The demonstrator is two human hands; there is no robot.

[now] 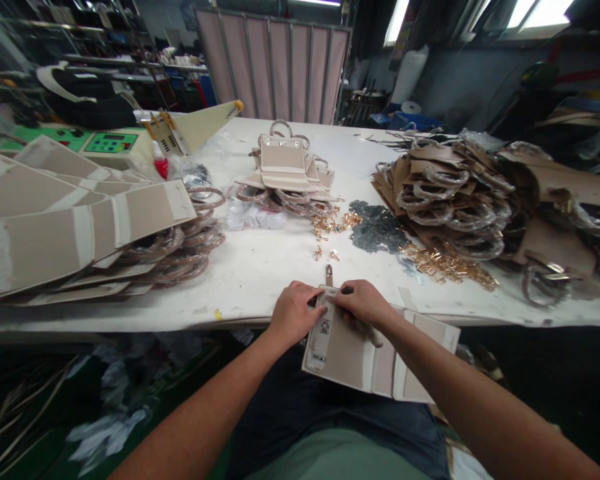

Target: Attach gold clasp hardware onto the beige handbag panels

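Observation:
A beige bag panel (365, 357) lies half on the front edge of the white table (260, 267) and half over my lap. My left hand (295, 312) is closed on the panel's top left edge, fingers curled round it. My right hand (364, 301) is closed too, pinching at the same top edge where a small strap with a metal end (329, 273) sticks out. A pale tool handle (373, 335) shows under my right wrist. Loose gold metal fittings (330, 227) lie just beyond my hands.
A stack of beige panels (65, 220) with ring handles (190, 240) fills the left. Finished pieces (285, 170) sit mid-table. A dark heap of small parts (377, 227), more gold fittings (450, 265) and a brown pile of panels (460, 193) lie right. A machine (110, 143) stands back left.

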